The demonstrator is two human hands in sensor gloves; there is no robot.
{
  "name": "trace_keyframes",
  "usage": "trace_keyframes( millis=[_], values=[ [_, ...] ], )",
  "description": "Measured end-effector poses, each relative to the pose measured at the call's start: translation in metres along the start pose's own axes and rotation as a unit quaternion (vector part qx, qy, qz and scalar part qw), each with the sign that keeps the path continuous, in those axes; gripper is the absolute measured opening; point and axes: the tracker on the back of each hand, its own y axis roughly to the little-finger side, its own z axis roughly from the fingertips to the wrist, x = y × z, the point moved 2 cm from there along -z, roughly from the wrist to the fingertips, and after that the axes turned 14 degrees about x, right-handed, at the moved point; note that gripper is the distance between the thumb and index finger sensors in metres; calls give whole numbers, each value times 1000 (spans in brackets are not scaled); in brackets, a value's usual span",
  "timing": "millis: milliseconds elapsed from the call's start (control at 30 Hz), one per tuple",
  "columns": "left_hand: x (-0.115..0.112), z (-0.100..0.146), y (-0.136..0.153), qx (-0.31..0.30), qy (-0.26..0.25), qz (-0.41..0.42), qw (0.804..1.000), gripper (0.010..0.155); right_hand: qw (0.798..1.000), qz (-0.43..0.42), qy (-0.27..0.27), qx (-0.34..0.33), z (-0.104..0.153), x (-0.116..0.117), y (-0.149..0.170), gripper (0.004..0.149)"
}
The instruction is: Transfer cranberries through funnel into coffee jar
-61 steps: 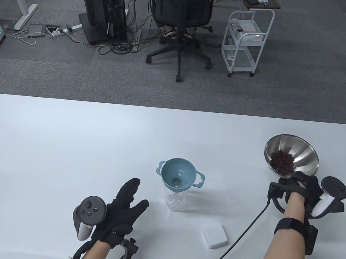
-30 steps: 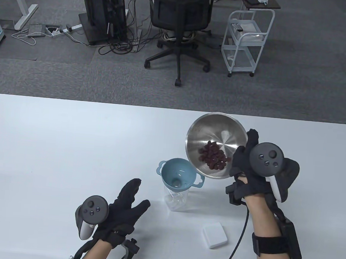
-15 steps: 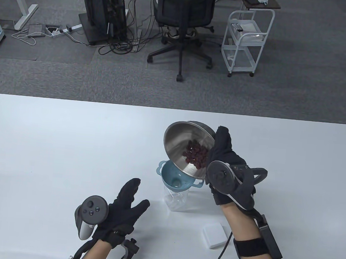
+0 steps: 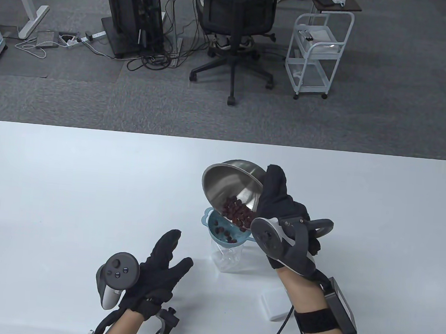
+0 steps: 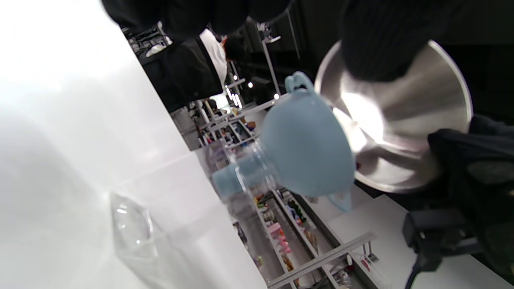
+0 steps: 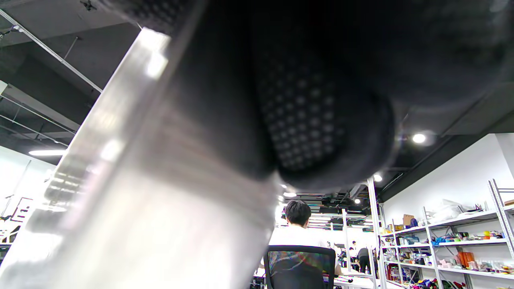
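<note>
- The right hand (image 4: 281,215) grips the steel bowl (image 4: 229,183) by its rim and wall, tilted so its lip hangs over the blue funnel (image 4: 223,229). The right wrist view shows a gloved fingertip (image 6: 321,120) pressed flat on the shiny wall.
- Most cranberries (image 4: 238,211) are bunched at the bowl's low edge; a few already lie inside the funnel. None can be made out in the jar (image 4: 228,257), which stands on the white bench (image 4: 69,184) under the funnel.
- The left hand (image 4: 159,270) holds nothing, its fingers spread wide, low over the bench just left of the jar.
- Likely handling: the berries look small, light and a bit tacky, so they may slide in clumps rather than one by one and could clog the narrow spout.
- The bowl is stiff, smooth and slippery. A firm hold at the rim suits it, and a slow tilt.
- The funnel merely sits in the clear jar's mouth, and both look light. A bump from the bowl's lip might tip them, so the free hand could steady the jar's side.
- A small white lid (image 4: 273,304) lies near the right wrist.
</note>
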Motion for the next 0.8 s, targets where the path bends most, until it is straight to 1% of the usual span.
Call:
trace_keyframes(
  millis=[233,467,800],
  values=[
    [0,0,0,1,1,0,1000,86,1000,12,13,-12,3,-2,-4,42],
    [0,0,0,0,1,-1,1000,85,995,52,55,-71,15,-6,-19,41],
    [0,0,0,-1,1,-1,1000,86,994,48,58,-73,14,-7,-22,41]
  ],
)
